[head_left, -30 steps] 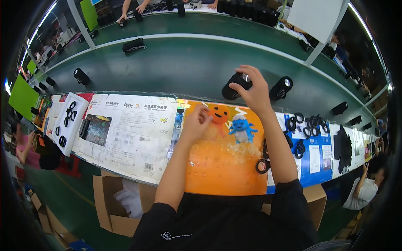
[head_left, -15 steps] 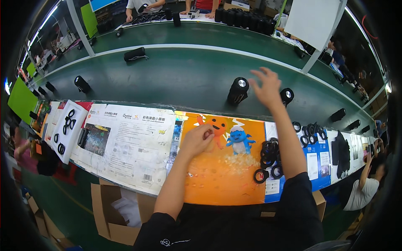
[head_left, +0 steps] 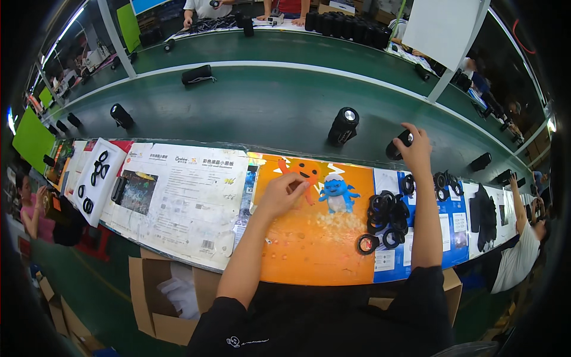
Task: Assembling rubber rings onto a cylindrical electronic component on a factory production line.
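Note:
My right hand (head_left: 419, 149) reaches over the green belt, its fingers curled round the top of a black cylindrical speaker (head_left: 395, 150) with a silver round end. To the left, another black speaker (head_left: 343, 127) stands upright, apart from my hands. My left hand (head_left: 283, 195) hovers over the orange board (head_left: 315, 256), fingers loosely bent, thumb apart and nothing visible between them. Between my forearms, on the boards, lies a pile of black rings (head_left: 388, 214). A loose black ring (head_left: 367, 244) sits at its near left edge.
A white tray (head_left: 107, 178) with several black rings stands at the left. On the belt lie a black pouch (head_left: 197, 75) and a speaker (head_left: 121, 115). Open cardboard boxes (head_left: 146, 291) are below the table edge. Co-workers sit along both sides and across the belt.
My right hand has come down and to the right, from open in the air onto the speaker. The left hand's pinched fingers have loosened. Other items on the belt have shifted slightly right.

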The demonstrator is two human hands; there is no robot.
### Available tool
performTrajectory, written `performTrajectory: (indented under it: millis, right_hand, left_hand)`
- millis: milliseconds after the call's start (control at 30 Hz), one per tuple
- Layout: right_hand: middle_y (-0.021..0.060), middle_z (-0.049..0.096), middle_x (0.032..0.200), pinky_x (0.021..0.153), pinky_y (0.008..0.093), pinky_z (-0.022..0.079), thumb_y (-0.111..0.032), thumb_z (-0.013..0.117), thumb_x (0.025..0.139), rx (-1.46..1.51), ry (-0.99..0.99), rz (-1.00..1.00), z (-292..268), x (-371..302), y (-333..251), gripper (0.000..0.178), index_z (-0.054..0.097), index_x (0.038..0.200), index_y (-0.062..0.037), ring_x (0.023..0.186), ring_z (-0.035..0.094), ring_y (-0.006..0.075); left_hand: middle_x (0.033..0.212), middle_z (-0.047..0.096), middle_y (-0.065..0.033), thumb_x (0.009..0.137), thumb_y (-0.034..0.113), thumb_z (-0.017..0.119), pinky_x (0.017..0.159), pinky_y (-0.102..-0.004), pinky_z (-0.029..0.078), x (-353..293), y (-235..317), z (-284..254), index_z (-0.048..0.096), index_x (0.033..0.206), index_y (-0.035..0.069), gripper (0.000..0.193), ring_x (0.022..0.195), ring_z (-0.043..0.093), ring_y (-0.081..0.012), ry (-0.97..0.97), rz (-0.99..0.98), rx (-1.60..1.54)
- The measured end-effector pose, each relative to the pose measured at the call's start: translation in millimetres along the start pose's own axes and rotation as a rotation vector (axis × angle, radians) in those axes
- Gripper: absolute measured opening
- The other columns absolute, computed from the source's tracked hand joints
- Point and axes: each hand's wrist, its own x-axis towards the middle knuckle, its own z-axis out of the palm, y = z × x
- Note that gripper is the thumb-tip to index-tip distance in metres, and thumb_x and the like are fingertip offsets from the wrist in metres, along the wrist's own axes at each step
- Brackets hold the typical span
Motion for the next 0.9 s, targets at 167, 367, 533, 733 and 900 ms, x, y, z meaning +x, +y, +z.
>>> performTrajectory:
  millis: [167,367,533,733,900]
  right_hand:
    - [0.0114,0.073,0.121,0.105,0.0358,0.056,-0.024,0.1,0.079,0.777,-0.217,-0.004,-54,-82,-108,0.079,0.066,0.149,-0.0131,0.114,0.071,0.0218]
    - [0.0103,0.07,0.127,0.106,0.0374,0.055,-0.027,0.097,0.083,0.933,-0.39,-0.093,-22,-130,-168,0.067,0.068,0.14,-0.0077,0.119,0.069,0.0236]
    - [0.0137,0.056,0.151,0.106,0.0394,0.053,-0.033,0.091,0.096,1.309,-0.33,-0.018,42,-166,-180,0.081,0.052,0.161,-0.0067,0.134,0.063,0.0292]
    - [0.0193,0.053,0.161,0.11,0.039,0.055,-0.022,0.089,0.099,1.375,-0.414,0.058,72,-217,-191,0.098,0.03,0.173,0.0002,0.137,0.064,0.0269]
    - [0.0163,0.057,0.156,0.113,0.0388,0.057,-0.007,0.087,0.099,1.634,-0.559,0.182,83,-218,-185,0.091,0.033,0.171,0.0036,0.137,0.065,0.0237]
  left_hand:
    - [0.114,0.075,-0.0076,0.11,0.03,0.074,0.091,-0.0316,0.058,4,3,18,0.072,0.126,0.004,0.031,0.103,0.073,-0.0168,0.085,0.244,-0.215]
    - [0.156,0.057,-0.0167,0.102,0.082,0.053,0.119,-0.0377,0.047,3,2,46,0.048,0.161,0.002,0.1,0.143,0.057,-0.0241,-0.306,0.314,-0.582]
    - [0.15,0.065,-0.0155,0.099,0.087,0.055,0.112,-0.0392,0.055,-10,-29,37,0.049,0.162,0.001,0.107,0.134,0.067,-0.0254,-0.228,0.024,-0.752]
    - [0.14,0.071,-0.0138,0.108,0.078,0.049,0.105,-0.0426,0.063,-2,-25,40,0.052,0.158,0.005,0.088,0.119,0.074,-0.0258,0.007,-0.074,-1.107]
    - [0.143,0.068,-0.0156,0.107,0.065,0.065,0.109,-0.0451,0.062,3,-14,27,0.05,0.158,0.007,0.079,0.131,0.07,-0.0279,0.038,0.103,-1.04]
